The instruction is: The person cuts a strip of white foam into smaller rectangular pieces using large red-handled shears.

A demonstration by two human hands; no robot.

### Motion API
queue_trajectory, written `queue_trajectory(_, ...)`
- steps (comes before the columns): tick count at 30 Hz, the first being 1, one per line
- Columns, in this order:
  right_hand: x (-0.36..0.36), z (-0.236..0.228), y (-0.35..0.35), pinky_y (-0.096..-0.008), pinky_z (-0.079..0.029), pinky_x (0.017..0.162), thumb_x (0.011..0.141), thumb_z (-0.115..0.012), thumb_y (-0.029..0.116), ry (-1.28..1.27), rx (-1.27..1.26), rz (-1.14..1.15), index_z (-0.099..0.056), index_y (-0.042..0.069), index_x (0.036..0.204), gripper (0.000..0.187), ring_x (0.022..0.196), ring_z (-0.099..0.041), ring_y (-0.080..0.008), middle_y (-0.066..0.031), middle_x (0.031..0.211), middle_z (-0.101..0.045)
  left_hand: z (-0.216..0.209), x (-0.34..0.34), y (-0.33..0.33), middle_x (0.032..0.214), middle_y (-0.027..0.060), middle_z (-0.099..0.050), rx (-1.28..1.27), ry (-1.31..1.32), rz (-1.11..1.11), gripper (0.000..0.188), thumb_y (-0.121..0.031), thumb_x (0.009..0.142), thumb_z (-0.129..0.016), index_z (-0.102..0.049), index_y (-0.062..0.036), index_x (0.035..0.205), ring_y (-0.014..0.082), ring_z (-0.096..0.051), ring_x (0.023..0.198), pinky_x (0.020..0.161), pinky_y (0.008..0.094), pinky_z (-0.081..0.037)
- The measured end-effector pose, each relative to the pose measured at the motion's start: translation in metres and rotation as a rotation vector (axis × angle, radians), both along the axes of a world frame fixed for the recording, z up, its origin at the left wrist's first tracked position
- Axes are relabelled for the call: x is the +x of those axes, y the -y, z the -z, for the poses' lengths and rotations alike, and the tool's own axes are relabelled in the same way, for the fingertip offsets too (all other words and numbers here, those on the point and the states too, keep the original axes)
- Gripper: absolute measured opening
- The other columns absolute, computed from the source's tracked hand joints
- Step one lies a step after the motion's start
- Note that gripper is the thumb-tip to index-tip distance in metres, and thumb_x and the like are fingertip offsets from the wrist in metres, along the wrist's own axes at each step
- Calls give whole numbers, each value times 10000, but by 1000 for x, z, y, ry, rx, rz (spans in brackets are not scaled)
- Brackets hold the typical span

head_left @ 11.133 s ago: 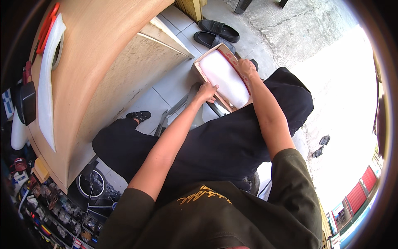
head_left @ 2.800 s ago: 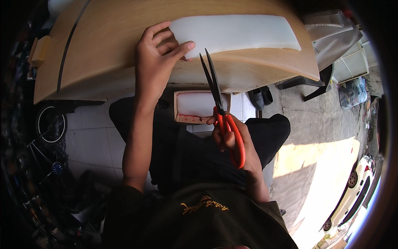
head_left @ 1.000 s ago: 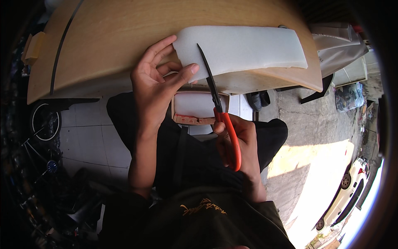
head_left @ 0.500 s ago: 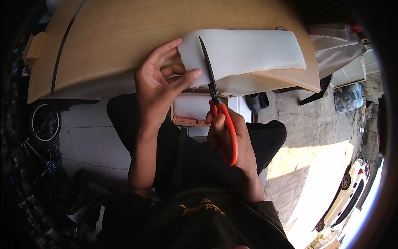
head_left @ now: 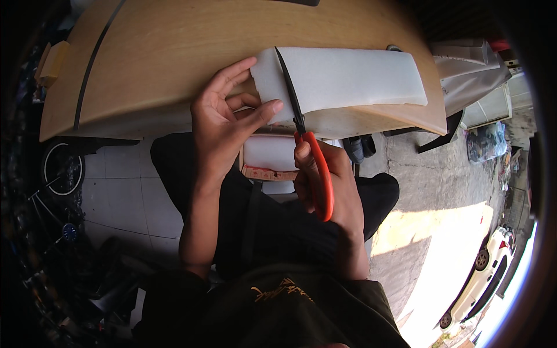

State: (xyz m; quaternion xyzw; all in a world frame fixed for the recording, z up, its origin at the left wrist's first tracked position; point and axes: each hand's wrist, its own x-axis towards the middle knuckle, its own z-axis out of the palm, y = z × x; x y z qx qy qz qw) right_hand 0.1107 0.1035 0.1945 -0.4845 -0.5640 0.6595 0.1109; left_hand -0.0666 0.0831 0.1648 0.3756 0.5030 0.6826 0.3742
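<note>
A white foam sheet [head_left: 360,78] lies over the table's near edge, its left end held in my left hand [head_left: 223,119]. The thumb of that hand presses on the sheet's near left corner, with the other fingers along its left edge. My right hand [head_left: 339,180] grips a pair of scissors [head_left: 324,180] with red handles and dark blades. The blades lie across the sheet near its left end, their tip at the far edge. How far the sheet is cut along the blades I cannot tell.
The wooden table [head_left: 174,58] has a dark strip on its left. Under its edge, by my lap, an open cardboard box [head_left: 270,173] holds white foam. Dark shoes [head_left: 361,149] stand on the floor. Grey plastic sheeting [head_left: 473,72] hangs at the table's right end.
The scissors have moved forward across the foam sheet, bringing the blade tip to its far edge. My left hand keeps its hold on the sheet's left end. The view has shifted slightly.
</note>
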Motion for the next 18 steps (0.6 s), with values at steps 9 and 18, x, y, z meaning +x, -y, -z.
queue_trajectory(9, -3, 2, 3, -216, -274, 308, 917, -516, 546, -44, 81, 20, -555, -12, 767, 579, 294, -432, -91, -9, 405, -427, -3, -2, 2, 1219, 277, -516, -27, 14, 26, 629, 48, 731, -751, -440, 132, 1271, 160, -657, 817, 675, 280, -599)
queue_trajectory(18, 0, -4, -2, -244, -374, 348, 876, -606, 498, -34, -43, 14, -636, -67, 1001, 579, 360, -476, -103, -1, 467, -431, -5, -8, 8, 1227, 269, -514, -57, -29, 45, 643, 36, 723, -762, -447, 124, 1277, 150, -646, 810, 672, 283, -595)
